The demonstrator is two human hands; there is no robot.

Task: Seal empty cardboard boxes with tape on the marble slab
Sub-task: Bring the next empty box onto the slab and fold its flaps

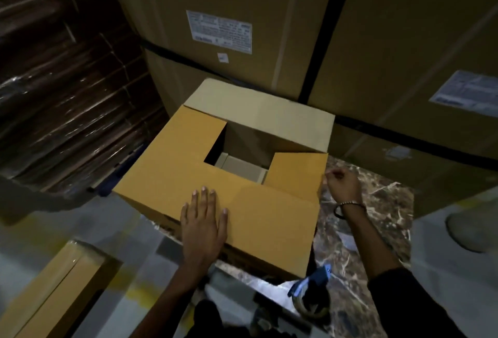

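A brown cardboard box [215,176] is sitting on a dark marble slab desk [377,216] with pale veins running through it. The box is partly closed. Its near flap is lying down flat, the left flap and the right flap are folded in, and the far flap is standing up. A square hole is showing in the middle of the top, and something pale is lying at the bottom inside.

The left hand [203,219] is resting flat on the near flap, with its fingers straight and spread wide. It is pressing on the cardboard and is not gripping anything.

The right hand [342,185] is touching the right edge of the box, by the corner of the right flap. Its fingers are curled in, and they are looking like they are pinching the flap's edge, but it is hard to tell for sure. A thin bracelet [350,204] is sitting on that wrist.

A blue tape dispenser with a roll of clear tape [312,294] is lying on the desk near the person, just beside the near right corner of the box. No hand is touching it.

Very big brown cartons with white labels [221,32] are standing stacked behind the box. A flat folded piece of cardboard [54,292] is lying on the grey floor at the lower left.
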